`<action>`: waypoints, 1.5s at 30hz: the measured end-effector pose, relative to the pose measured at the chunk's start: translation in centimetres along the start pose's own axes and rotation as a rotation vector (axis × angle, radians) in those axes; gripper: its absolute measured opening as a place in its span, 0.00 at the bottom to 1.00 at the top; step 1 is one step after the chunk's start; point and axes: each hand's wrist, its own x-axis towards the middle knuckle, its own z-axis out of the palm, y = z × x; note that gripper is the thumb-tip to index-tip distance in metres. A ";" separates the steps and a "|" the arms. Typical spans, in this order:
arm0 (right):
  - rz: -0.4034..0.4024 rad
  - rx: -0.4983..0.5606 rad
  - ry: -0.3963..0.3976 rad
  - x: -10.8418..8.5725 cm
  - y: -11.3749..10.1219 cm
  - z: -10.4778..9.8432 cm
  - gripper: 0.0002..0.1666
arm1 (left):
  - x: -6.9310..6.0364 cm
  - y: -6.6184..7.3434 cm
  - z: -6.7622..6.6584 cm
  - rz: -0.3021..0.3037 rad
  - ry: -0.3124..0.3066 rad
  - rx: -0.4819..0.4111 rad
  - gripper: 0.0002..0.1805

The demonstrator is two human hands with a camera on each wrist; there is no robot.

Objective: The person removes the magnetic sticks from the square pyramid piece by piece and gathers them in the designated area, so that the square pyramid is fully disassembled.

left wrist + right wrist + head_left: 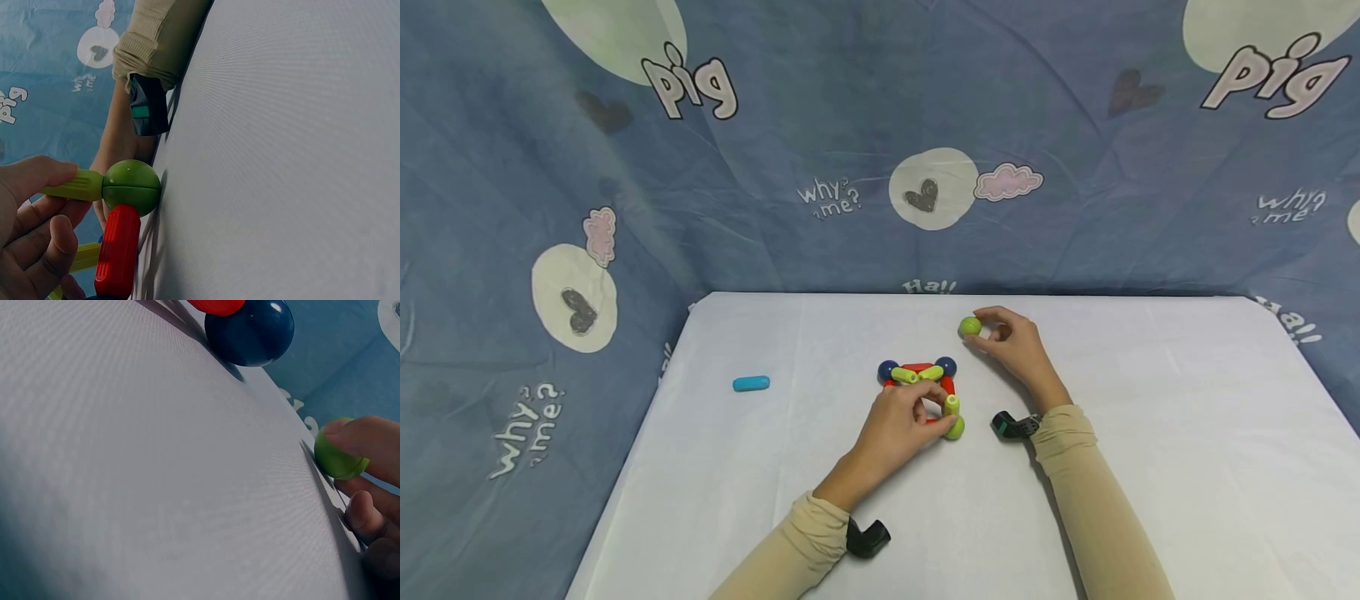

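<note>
A small construction of balls and rods lies mid-table: dark blue balls (946, 367) at its far corners, red rods (917, 367) between balls, and yellow-green rods (904, 376) leaning inward. My left hand (891, 429) pinches an upright yellow-green rod (87, 185) between thumb and fingers. That rod meets a green ball (132, 187) at the near right corner, where a red rod (117, 250) also joins. Part of the frame is hidden behind this hand. Farther back, my right hand (1018, 350) pinches a separate green ball (970, 326) at the table surface.
One turquoise rod (751, 383) lies alone at the left of the white table (1187, 458). A printed blue cloth (850, 100) hangs behind the table and along its left side. Black wrist cameras (868, 540) jut from both sleeves.
</note>
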 end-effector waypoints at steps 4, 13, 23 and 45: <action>-0.007 -0.005 -0.004 0.0 0.0 0.0 0.29 | -0.1 0.0 0.0 -0.003 0.002 -0.003 0.10; -0.001 -0.012 -0.012 -0.1 -0.2 0.0 0.30 | -0.2 0.1 0.0 -0.013 0.001 -0.008 0.10; 0.006 0.030 -0.006 -0.2 -0.2 -0.2 0.33 | -0.3 0.1 0.1 -0.013 -0.002 -0.019 0.10; -0.200 0.320 -0.478 -7.5 -2.2 -0.7 0.20 | -0.1 -0.2 0.3 0.055 0.002 0.020 0.10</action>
